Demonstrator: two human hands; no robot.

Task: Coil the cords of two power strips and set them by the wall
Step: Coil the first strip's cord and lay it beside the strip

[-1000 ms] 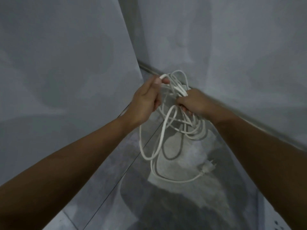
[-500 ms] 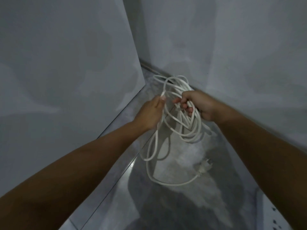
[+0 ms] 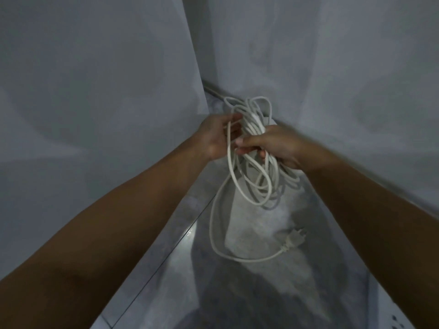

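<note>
Two walls are closing in the working space; the left wall is standing just beside the left hand, the right wall is running close behind the right hand; the hands are crowding the narrow corner between them; hanging loops of white cord are filling the gap below, the trailing plug is lying on the floor; nearer floor is staying open.
</note>
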